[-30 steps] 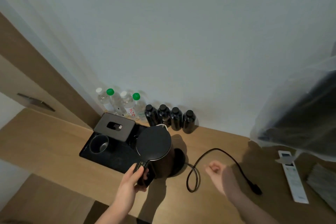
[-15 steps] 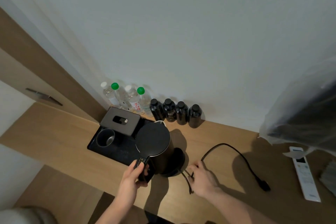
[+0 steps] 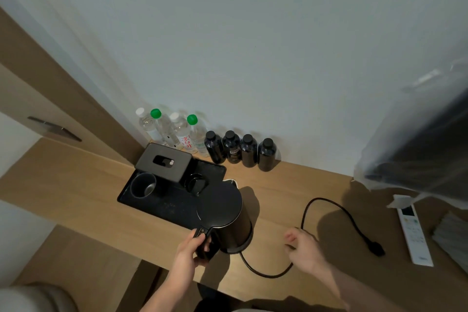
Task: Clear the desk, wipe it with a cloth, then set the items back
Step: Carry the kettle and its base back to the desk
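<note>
A black electric kettle (image 3: 222,215) stands on the wooden desk (image 3: 76,185), just right of a black tray (image 3: 162,208). My left hand (image 3: 188,251) grips the kettle's handle at the front. The kettle's black power cord (image 3: 263,273) loops across the desk to its plug (image 3: 376,248). My right hand (image 3: 304,248) sits over the loop with fingers curled around the cord, which passes through it. On the tray are a black tissue box (image 3: 164,162) and a dark cup (image 3: 143,185).
Several clear water bottles (image 3: 174,132) and several black bottles (image 3: 240,149) line the wall behind the tray. A white remote (image 3: 414,233) lies at the right, below a plastic-wrapped dark screen (image 3: 425,144). The desk's front edge runs just below my hands.
My right hand reached to the cord, took hold of it and drew the loop toward the front edge. The kettle, held by my left hand, shifted right, off the tray's corner.
</note>
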`<state>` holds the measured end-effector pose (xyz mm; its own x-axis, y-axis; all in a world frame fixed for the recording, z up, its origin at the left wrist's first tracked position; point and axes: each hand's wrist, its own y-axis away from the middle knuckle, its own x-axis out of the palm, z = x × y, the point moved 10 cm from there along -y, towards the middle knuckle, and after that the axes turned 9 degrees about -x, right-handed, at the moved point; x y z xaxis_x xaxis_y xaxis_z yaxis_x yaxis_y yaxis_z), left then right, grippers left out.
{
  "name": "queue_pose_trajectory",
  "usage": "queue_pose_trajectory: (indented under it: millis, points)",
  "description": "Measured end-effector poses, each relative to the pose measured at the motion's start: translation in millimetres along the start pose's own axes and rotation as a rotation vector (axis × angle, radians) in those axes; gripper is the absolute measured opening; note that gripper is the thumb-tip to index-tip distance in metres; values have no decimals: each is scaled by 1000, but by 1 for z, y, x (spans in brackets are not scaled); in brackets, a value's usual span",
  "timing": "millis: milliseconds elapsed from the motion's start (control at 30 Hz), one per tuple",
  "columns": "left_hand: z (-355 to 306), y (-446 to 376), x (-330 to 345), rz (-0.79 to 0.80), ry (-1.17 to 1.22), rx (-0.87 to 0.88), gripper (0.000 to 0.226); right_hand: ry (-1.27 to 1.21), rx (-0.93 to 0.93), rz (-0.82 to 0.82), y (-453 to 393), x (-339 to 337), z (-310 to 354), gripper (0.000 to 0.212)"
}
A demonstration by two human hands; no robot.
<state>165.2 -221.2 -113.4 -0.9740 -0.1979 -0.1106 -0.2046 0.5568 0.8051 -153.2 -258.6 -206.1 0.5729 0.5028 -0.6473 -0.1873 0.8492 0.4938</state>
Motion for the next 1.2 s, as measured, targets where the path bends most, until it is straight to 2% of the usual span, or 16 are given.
queue_pose_trajectory:
  millis: [100, 300, 500, 700, 767, 1000, 1133, 1200]
  points:
    - [7, -1, -2, -15, -12, 0, 20, -80, 21, -8, 7, 5, 3, 29]
    - [-3, 14, -12, -46, -169, 153, 36, -181, 24, 8, 15, 21, 26, 33]
    - [-6, 20, -5, -22, -207, 171, 39, -232, -8, 10, 15, 29, 53, 35]
    - [1, 25, 16, 99, -297, 183, 43, -250, -45, 40, 18, 33, 68, 62]
    - [-2, 27, 20, 90, -327, 182, 43, -249, -43, 33, 18, 34, 72, 69]
    - [2, 19, 12, 52, -319, 193, 46, -211, -55, 56, 18, 39, 83, 72]
    - [13, 20, 11, 46, -256, 212, 74, -210, -70, 74, 23, 44, 80, 73]
    - [16, 21, 8, 11, -224, 208, 69, -227, -61, 71, 26, 43, 75, 75]
